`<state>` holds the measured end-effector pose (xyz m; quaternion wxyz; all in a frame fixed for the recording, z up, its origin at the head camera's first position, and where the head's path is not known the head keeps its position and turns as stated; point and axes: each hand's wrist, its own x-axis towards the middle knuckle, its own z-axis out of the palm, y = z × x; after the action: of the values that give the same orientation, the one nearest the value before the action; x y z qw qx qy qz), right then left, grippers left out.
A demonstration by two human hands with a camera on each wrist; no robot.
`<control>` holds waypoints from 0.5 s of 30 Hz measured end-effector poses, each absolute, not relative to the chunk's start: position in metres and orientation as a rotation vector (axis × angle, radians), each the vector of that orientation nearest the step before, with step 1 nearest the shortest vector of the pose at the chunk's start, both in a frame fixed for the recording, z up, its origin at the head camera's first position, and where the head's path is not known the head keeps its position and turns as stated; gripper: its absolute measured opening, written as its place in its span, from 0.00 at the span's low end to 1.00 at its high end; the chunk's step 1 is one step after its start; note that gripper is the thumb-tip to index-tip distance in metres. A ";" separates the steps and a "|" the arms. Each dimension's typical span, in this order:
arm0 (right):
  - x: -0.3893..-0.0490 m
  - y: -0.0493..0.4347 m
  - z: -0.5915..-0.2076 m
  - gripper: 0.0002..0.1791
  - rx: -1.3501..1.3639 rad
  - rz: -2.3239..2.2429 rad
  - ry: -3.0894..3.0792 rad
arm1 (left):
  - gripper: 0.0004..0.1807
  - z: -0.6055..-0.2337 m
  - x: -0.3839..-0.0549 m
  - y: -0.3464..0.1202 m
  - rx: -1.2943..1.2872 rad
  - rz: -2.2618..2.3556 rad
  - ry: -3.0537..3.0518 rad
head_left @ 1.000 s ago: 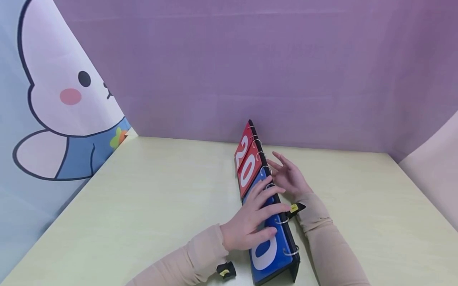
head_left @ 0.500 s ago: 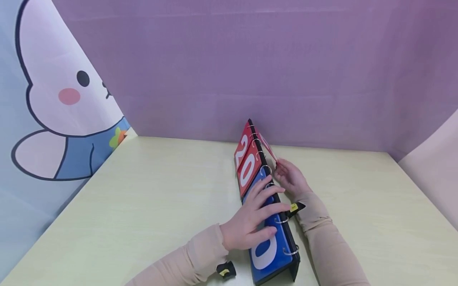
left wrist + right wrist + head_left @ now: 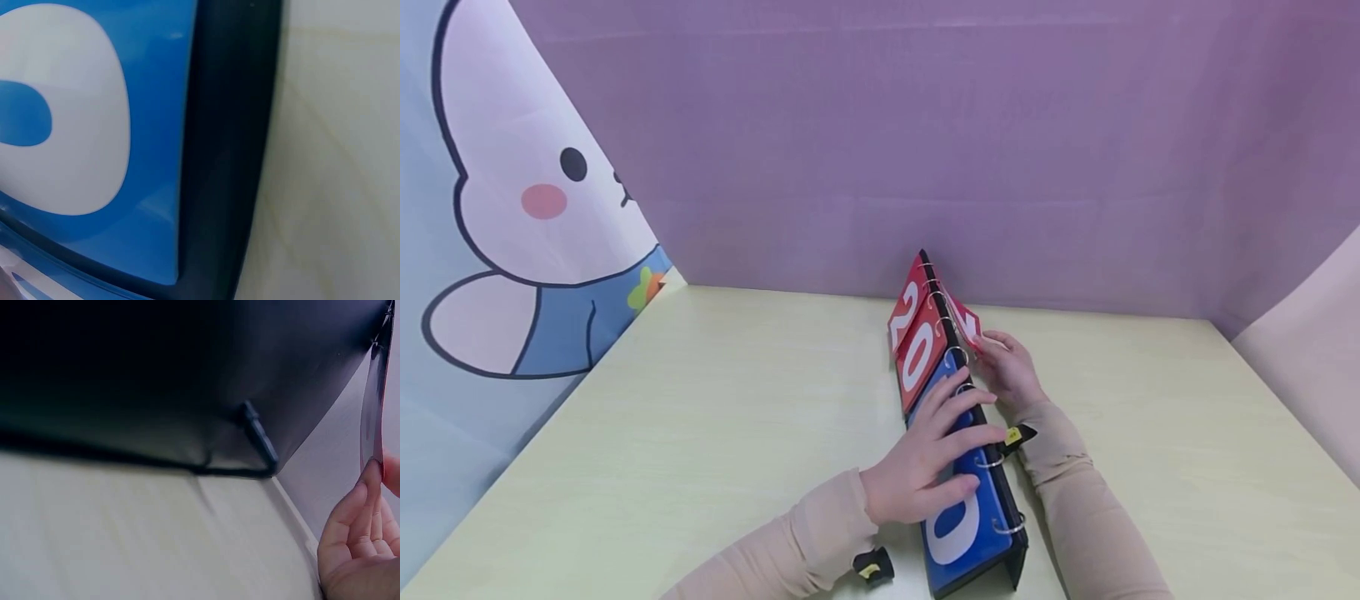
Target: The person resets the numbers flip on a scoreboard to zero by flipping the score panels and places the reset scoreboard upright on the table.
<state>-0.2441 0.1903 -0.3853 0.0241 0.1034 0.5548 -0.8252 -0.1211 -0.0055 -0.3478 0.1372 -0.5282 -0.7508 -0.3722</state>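
Observation:
A black tabletop flip scoreboard point(image 3: 1017, 546) stands like a tent, its number cards hung on metal rings along the top edge. On its left face a red card with 2 point(image 3: 916, 279) and a red card with 0 point(image 3: 937, 340) sit at the far end, blue cards point(image 3: 992, 525) nearer. My left hand point(image 3: 917, 471) rests across the blue cards, fingers spread towards the top edge; its wrist view catches a blue card point(image 3: 156, 156) close up. Behind the board my right hand point(image 3: 1011, 375) pinches the lower edge of a flipped red card point(image 3: 966, 320), seen edge-on in its wrist view.
Pale tabletop point(image 3: 737, 392) extends on both sides of the board. A purple cloth backdrop point(image 3: 880, 150) rises close behind its far end. On the left hangs a cloth with a cartoon rabbit point(image 3: 505, 208). A folding strut point(image 3: 259, 437) shows under the board.
A second ago my right hand was apart from the cards, fingers extended. It has since pinched a red card on the far side and tilted it outward. My left hand stays put.

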 end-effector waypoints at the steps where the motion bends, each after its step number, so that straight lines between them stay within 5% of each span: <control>1: -0.244 0.190 -0.385 0.05 0.336 -2.536 1.766 | 0.31 -0.348 -0.121 -0.006 -1.528 -1.078 -2.177; 15: -0.246 0.191 -0.384 0.28 0.315 -2.359 2.068 | 0.31 -0.347 -0.120 -0.006 -1.533 -1.091 -2.198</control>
<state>-0.2463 0.1913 -0.3844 -0.0055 0.1000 0.6560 -0.7481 -0.1199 -0.0058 -0.3471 0.1239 -0.5257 -0.7539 -0.3741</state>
